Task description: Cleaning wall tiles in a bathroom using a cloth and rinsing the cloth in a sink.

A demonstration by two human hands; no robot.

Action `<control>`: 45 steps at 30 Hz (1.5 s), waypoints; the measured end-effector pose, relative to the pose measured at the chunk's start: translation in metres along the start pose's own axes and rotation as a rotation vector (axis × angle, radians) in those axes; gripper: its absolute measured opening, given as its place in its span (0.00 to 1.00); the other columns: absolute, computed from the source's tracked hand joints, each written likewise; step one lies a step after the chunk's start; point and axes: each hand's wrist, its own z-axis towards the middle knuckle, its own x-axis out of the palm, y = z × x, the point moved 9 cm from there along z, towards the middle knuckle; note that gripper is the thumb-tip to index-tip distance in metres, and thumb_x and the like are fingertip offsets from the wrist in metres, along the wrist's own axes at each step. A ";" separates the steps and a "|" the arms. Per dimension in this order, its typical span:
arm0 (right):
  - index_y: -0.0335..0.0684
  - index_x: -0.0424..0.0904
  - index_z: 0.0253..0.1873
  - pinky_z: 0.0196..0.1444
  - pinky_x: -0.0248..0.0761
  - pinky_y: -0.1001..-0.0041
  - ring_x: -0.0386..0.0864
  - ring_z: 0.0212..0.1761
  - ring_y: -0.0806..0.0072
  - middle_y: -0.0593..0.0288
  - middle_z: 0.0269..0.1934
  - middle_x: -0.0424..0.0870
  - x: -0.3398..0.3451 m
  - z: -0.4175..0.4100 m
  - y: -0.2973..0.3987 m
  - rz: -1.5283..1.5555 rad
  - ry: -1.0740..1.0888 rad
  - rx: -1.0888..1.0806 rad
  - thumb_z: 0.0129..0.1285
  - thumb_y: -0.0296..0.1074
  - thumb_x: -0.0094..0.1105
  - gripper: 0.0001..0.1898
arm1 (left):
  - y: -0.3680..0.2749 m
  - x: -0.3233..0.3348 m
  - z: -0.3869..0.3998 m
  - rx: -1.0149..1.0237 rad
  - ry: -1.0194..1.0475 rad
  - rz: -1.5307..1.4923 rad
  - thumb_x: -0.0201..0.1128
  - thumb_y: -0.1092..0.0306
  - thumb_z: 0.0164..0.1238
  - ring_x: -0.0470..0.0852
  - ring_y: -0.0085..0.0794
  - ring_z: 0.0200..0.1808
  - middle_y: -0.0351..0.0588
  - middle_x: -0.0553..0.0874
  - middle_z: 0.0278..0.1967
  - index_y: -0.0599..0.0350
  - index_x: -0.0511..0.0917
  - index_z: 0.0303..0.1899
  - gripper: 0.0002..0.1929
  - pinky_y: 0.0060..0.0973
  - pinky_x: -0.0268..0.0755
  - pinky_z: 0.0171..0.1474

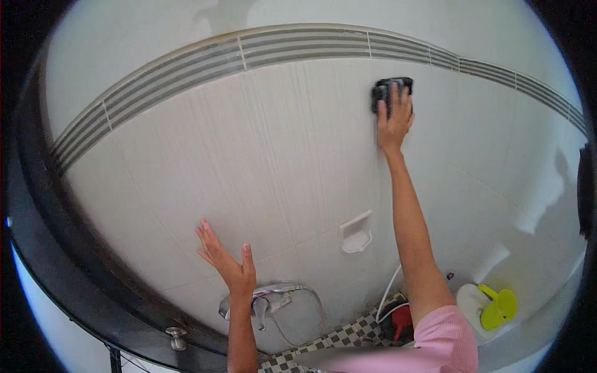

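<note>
My right hand point(395, 116) is stretched up the wall, its fingers spread over a black scrubbing pad or cloth point(378, 95) that is pressed to the pale tiles. White streaks, perhaps foam, show on the pad, which is slightly blurred. The tiled wall point(289, 154) carries thin vertical lines below a grey striped border point(303, 44). Lower and to the left, my left hand point(228, 265) holds nothing, with fingers apart in front of the wall; whether it touches the tiles I cannot tell. Just below it, a chrome shower mixer point(266, 305) is fixed to the wall.
A white soap dish point(356, 235) juts from the wall between my arms. At lower right, a lime-green dipper point(499, 310) rests on a white toilet tank point(468, 300). A red dipper point(401, 319) sits low by a white hose point(386, 293). A dark door point(70, 261) with a knob point(176, 338) borders the left.
</note>
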 end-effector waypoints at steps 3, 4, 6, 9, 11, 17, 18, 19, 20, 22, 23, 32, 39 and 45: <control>0.56 0.54 0.71 0.68 0.34 0.44 0.45 0.73 0.53 0.54 0.72 0.49 -0.005 -0.018 -0.073 -0.015 -0.017 0.321 0.68 0.54 0.41 0.29 | -0.012 0.004 -0.001 0.041 -0.009 -0.046 0.47 0.48 0.69 0.42 0.47 0.73 0.52 0.52 0.71 0.58 0.47 0.70 0.35 0.56 0.25 0.68; 0.56 0.54 0.71 0.68 0.34 0.44 0.45 0.73 0.53 0.54 0.72 0.49 -0.004 -0.028 -0.072 -0.023 -0.036 0.268 0.68 0.54 0.41 0.29 | -0.015 0.004 -0.001 0.054 -0.022 -0.062 0.47 0.49 0.69 0.44 0.47 0.73 0.52 0.54 0.70 0.58 0.49 0.69 0.34 0.55 0.27 0.68; 0.55 0.52 0.72 0.68 0.34 0.44 0.43 0.73 0.52 0.53 0.73 0.47 -0.004 -0.075 -0.091 -0.112 -0.015 0.627 0.69 0.54 0.39 0.29 | -0.023 0.006 -0.001 0.082 -0.015 -0.085 0.47 0.50 0.69 0.45 0.47 0.73 0.52 0.55 0.70 0.59 0.51 0.69 0.33 0.54 0.28 0.69; 0.51 0.50 0.72 0.67 0.31 0.41 0.40 0.74 0.50 0.51 0.74 0.42 0.003 -0.141 -0.018 -0.101 0.056 0.446 0.68 0.52 0.41 0.30 | -0.036 0.016 0.000 0.115 -0.007 -0.124 0.48 0.53 0.69 0.47 0.47 0.72 0.52 0.58 0.69 0.60 0.53 0.67 0.31 0.52 0.29 0.69; 0.46 0.54 0.71 0.67 0.27 0.42 0.38 0.74 0.47 0.46 0.73 0.44 0.004 -0.178 0.049 -0.011 0.146 0.212 0.66 0.48 0.47 0.31 | -0.046 0.026 0.000 0.128 0.008 -0.151 0.48 0.54 0.69 0.47 0.47 0.72 0.53 0.59 0.68 0.61 0.54 0.67 0.31 0.51 0.30 0.69; 0.56 0.65 0.66 0.66 0.25 0.40 0.39 0.74 0.47 0.48 0.72 0.48 0.003 -0.162 0.107 0.127 0.317 -0.250 0.58 0.56 0.53 0.31 | -0.078 0.062 -0.013 0.233 0.095 -0.260 0.50 0.60 0.68 0.51 0.50 0.71 0.57 0.61 0.66 0.63 0.57 0.65 0.28 0.49 0.36 0.70; 0.58 0.66 0.66 0.67 0.25 0.41 0.40 0.74 0.48 0.49 0.72 0.49 0.004 -0.151 0.102 0.147 0.331 -0.339 0.57 0.57 0.54 0.31 | -0.080 0.067 -0.015 0.252 0.102 -0.242 0.50 0.62 0.67 0.52 0.51 0.70 0.57 0.61 0.66 0.63 0.57 0.65 0.27 0.48 0.37 0.69; 0.60 0.67 0.65 0.67 0.26 0.42 0.42 0.74 0.49 0.51 0.72 0.50 0.006 -0.143 0.095 0.170 0.347 -0.430 0.55 0.58 0.56 0.31 | -0.082 0.071 -0.016 0.269 0.108 -0.222 0.50 0.63 0.67 0.53 0.51 0.70 0.58 0.61 0.66 0.63 0.58 0.64 0.27 0.47 0.39 0.69; 0.62 0.67 0.64 0.68 0.27 0.43 0.42 0.74 0.52 0.53 0.72 0.50 0.012 -0.135 0.075 0.136 0.379 -0.366 0.53 0.57 0.58 0.31 | -0.082 0.077 -0.018 0.265 0.118 -0.223 0.50 0.63 0.67 0.53 0.51 0.70 0.58 0.61 0.66 0.63 0.58 0.64 0.27 0.47 0.39 0.69; 0.59 0.64 0.67 0.67 0.28 0.41 0.40 0.74 0.49 0.52 0.72 0.48 0.012 -0.129 0.035 0.128 0.320 -0.285 0.55 0.56 0.56 0.33 | -0.078 0.085 -0.021 0.243 0.121 -0.259 0.50 0.65 0.67 0.53 0.51 0.70 0.58 0.61 0.65 0.64 0.58 0.64 0.26 0.47 0.42 0.69; 0.59 0.60 0.68 0.66 0.29 0.39 0.39 0.74 0.49 0.52 0.73 0.46 0.016 -0.132 0.010 0.074 0.341 -0.214 0.57 0.57 0.54 0.33 | -0.077 0.089 -0.022 0.238 0.126 -0.254 0.50 0.65 0.67 0.53 0.51 0.70 0.58 0.61 0.65 0.64 0.58 0.64 0.26 0.47 0.42 0.69; 0.52 0.46 0.73 0.68 0.30 0.43 0.39 0.74 0.46 0.47 0.73 0.41 -0.010 -0.218 -0.201 -0.001 0.233 0.460 0.68 0.51 0.39 0.31 | -0.069 0.089 -0.026 0.222 0.075 -0.278 0.51 0.66 0.63 0.53 0.53 0.69 0.57 0.63 0.65 0.59 0.61 0.62 0.25 0.55 0.35 0.68; 0.48 0.43 0.73 0.68 0.28 0.43 0.38 0.74 0.50 0.50 0.74 0.40 0.022 -0.140 -0.127 -0.136 0.080 0.511 0.70 0.47 0.40 0.31 | -0.077 0.084 -0.021 0.250 0.045 -0.229 0.48 0.67 0.66 0.55 0.52 0.69 0.58 0.63 0.64 0.62 0.61 0.61 0.23 0.47 0.44 0.69; 0.58 0.48 0.72 0.62 0.26 0.31 0.33 0.72 0.36 0.42 0.72 0.41 0.023 -0.222 0.085 0.204 0.384 -0.123 0.60 0.50 0.55 0.37 | -0.086 0.087 -0.022 0.271 0.029 -0.283 0.48 0.68 0.67 0.55 0.51 0.69 0.57 0.63 0.64 0.62 0.61 0.61 0.22 0.46 0.43 0.69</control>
